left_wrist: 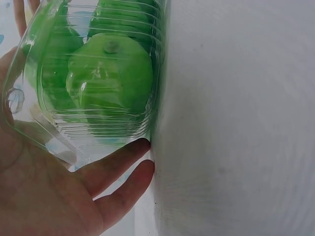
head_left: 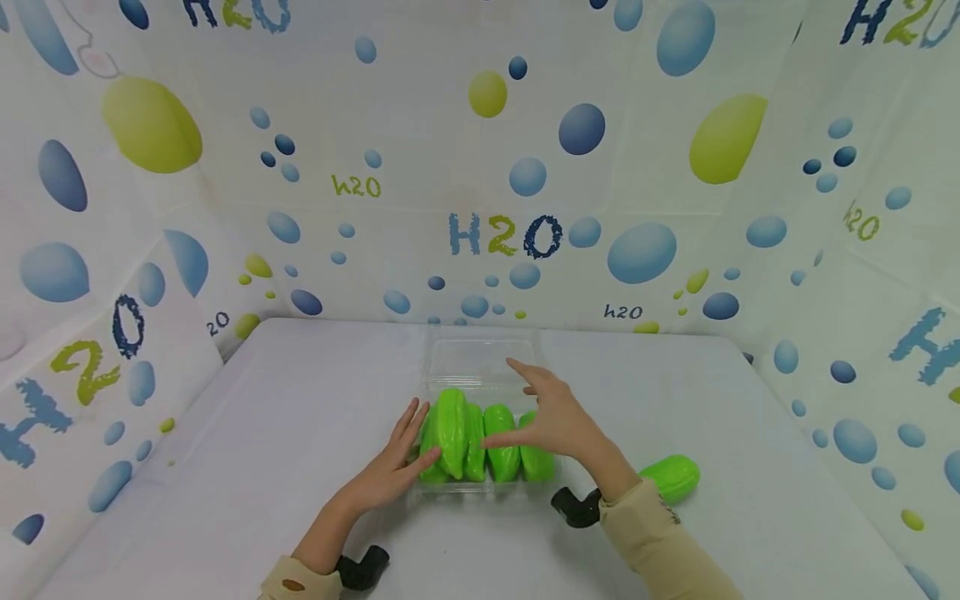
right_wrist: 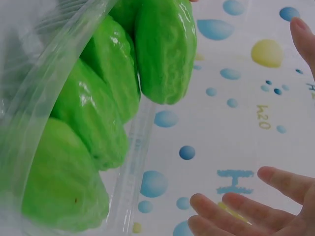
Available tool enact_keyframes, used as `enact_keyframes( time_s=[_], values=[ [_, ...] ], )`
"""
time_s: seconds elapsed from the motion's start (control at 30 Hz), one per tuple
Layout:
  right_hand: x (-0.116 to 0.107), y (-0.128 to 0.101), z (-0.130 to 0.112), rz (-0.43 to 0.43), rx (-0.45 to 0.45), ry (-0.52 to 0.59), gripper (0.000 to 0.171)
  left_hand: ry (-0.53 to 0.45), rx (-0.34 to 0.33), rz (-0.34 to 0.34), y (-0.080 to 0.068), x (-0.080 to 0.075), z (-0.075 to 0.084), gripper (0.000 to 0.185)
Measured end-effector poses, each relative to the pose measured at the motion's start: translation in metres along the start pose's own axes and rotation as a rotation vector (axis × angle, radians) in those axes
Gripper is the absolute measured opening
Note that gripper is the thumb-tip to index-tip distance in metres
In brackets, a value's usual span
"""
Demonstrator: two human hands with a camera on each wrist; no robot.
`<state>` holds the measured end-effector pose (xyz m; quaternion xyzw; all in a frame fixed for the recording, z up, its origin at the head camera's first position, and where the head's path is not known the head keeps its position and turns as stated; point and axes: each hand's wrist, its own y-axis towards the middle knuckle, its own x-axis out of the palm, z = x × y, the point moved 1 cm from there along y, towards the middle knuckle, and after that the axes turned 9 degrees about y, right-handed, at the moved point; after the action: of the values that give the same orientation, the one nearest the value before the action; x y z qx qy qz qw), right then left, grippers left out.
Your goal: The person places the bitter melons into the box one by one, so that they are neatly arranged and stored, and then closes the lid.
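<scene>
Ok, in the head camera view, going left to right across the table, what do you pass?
Left hand → green vegetables in the clear plastic tray → right hand → lone green vegetable lying on the table.

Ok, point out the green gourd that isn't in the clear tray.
The gourd lying alone on the table, right of the right hand; the others sit packed side by side in the tray.

Your left hand (left_wrist: pixel 44 196) presses clear ribbed thin-plastic clamshell tray (left_wrist: pixel 29 118), glossy, see-through. Inside tray: bright green wrinkled plastic gourds (right_wrist: pixel 98 98), shiny, bumpy skin. Under tray: white matt tablecloth (left_wrist: pixel 236 118), faintly woven. Behind tray: bubble-print backdrop sheet (head_left: pixel 480 167), smooth, slight sheen.
</scene>
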<state>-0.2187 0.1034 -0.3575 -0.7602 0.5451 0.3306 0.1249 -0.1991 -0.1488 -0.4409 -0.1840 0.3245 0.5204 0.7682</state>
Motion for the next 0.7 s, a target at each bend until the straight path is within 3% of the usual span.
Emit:
enact_keyframes(
  time_s=[0.2,0.7],
  values=[
    [-0.012,-0.008,0.005,0.009,0.015,0.01,0.106,-0.006,0.002,-0.001,0.0,0.0,0.0,0.071],
    [-0.042,-0.032,0.024,0.081,0.022,-0.106,0.106,0.033,0.007,-0.005,0.0,-0.001,0.0,0.071]
  ],
)
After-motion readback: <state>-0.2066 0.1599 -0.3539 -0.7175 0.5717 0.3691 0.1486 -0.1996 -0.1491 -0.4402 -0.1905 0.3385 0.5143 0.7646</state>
